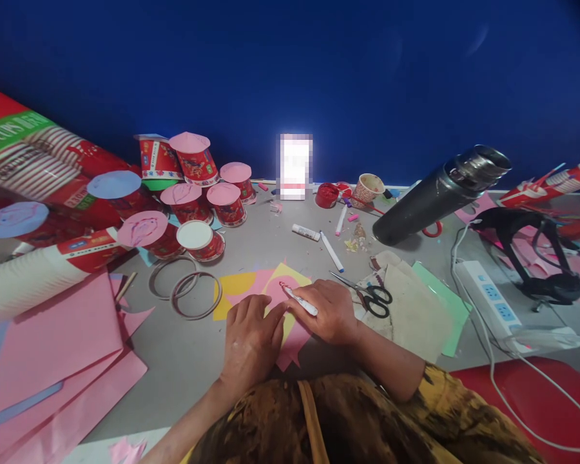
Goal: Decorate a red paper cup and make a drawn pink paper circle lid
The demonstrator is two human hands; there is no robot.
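Observation:
My right hand (334,313) is closed around a white marker (301,301), its red tip touching paper just left of the fingers. Beneath the tip lie a small pink paper piece (294,281) and pale yellow paper, with red marks at the tip. Across the near side of the sheets rests my left hand (252,338), fingers laid down on them and thumb close to the marker. A darker yellow sheet (226,298) shows at the left. Pink scrap paper (291,348) lies between the hands. Black-handled scissors (377,301) lie partly open beside my right hand.
Red paper cups (193,166) topped with paper discs stand at the left, near two tape rings (196,295) and pink sheets (62,348). Behind are a lit phone (292,166) and loose markers (331,251). A black flask (430,200) and power strip (490,299) are right.

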